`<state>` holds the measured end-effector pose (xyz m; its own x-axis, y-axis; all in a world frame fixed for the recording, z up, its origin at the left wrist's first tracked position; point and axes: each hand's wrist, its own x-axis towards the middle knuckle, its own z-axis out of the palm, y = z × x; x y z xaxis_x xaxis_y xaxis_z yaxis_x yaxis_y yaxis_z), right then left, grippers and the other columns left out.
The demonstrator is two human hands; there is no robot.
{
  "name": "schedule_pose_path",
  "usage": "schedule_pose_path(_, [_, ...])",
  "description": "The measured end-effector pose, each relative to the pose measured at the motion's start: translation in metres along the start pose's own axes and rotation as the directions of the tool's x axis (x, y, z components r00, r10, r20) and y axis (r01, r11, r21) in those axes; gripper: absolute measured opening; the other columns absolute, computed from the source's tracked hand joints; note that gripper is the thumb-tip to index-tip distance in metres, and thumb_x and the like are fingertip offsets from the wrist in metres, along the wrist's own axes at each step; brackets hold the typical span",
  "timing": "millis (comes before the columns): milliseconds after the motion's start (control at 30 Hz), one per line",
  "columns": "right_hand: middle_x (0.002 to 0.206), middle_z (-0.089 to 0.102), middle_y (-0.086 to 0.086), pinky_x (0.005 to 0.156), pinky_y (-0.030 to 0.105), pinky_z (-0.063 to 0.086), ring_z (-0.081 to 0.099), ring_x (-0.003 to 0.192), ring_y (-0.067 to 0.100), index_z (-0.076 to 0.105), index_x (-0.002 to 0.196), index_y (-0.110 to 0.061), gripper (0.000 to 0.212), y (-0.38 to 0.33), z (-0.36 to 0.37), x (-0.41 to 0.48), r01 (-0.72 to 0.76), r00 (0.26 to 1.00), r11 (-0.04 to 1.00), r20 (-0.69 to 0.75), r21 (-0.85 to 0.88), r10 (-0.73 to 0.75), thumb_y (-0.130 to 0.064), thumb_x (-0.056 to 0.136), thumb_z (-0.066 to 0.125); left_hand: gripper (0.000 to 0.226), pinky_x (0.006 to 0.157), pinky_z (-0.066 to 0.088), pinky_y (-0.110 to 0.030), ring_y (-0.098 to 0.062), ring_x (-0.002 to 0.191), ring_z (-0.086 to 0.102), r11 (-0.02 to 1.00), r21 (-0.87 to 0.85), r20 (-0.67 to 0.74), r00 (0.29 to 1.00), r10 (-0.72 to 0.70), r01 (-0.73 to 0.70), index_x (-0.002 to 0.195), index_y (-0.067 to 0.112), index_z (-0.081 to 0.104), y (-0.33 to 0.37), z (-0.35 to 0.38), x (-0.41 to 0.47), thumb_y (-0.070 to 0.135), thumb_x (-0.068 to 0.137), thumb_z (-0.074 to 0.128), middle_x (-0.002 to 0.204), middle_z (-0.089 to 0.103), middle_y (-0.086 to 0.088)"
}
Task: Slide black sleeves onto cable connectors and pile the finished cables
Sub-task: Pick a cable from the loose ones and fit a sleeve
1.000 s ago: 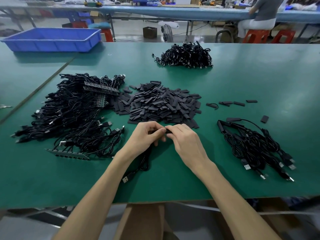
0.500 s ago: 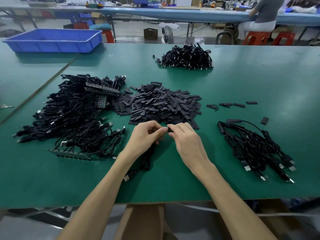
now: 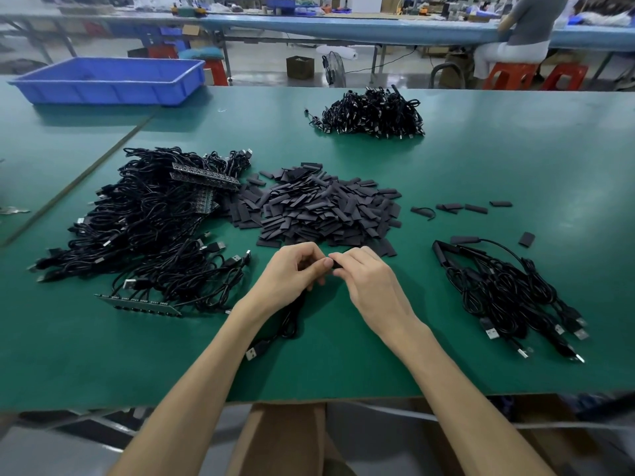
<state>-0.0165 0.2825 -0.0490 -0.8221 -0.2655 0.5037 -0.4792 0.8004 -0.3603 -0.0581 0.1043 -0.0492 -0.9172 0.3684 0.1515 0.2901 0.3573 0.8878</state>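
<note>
Left hand (image 3: 292, 269) and right hand (image 3: 369, 280) pinch one black sleeve (image 3: 337, 265) between fingertips; cable (image 3: 292, 321) trails toward the worktop (image 3: 103, 355) near edge.

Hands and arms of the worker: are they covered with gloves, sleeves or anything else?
No. The left hand and right hand are bare, without gloves. No rings, watch or bands show. Both forearms are uncovered down to the bottom edge of the picture, so no sleeve is visible.
</note>
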Motion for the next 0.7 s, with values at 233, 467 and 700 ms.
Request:
schedule_pose_path(233, [0.103,0.072,0.014,0.087,0.045,0.056,0.064,0.099,0.032,0.072,0.119,0.004,0.024,0.0006,-0.0001,-0.0013,0.019,1.000,1.000,0.020,0.007,-0.019,0.001,0.096,0.068,0.021,0.057,0.045,-0.028,-0.016,0.054,0.055,0.999,0.023,0.010,1.000,0.028,-0.028,0.083,0.007,0.065,0.0020,0.0003,-0.0013,0.021,0.098,0.067,0.067,0.069,-0.002])
schedule_pose_path(467, [0.115,0.071,0.012,0.095,0.041,0.053,0.065,0.108,0.029,0.068,0.128,0.001,0.032,-0.0003,0.0020,0.0007,-0.076,0.996,0.993,-0.038,0.088,0.080,-0.012,0.098,0.069,0.021,0.058,0.045,-0.026,-0.015,0.055,0.056,1.000,-0.012,-0.045,0.999,-0.002,0.002,0.083,0.010,0.064,0.0010,0.0010,0.0016,0.020,0.102,0.061,0.066,0.067,0.004])
schedule_pose_path(700, [0.104,0.068,-0.006,0.088,0.022,0.050,0.060,0.090,0.000,0.074,0.116,-0.009,0.025,0.0064,0.0002,0.0032,-0.224,0.953,0.922,-0.127,0.315,0.275,-0.014,0.092,0.077,0.024,0.056,0.044,-0.020,-0.014,0.054,0.056,0.999,-0.048,-0.076,0.997,-0.022,0.018,0.081,0.015,0.064,-0.0025,0.0018,0.0036,0.021,0.103,0.058,0.065,0.067,0.004])
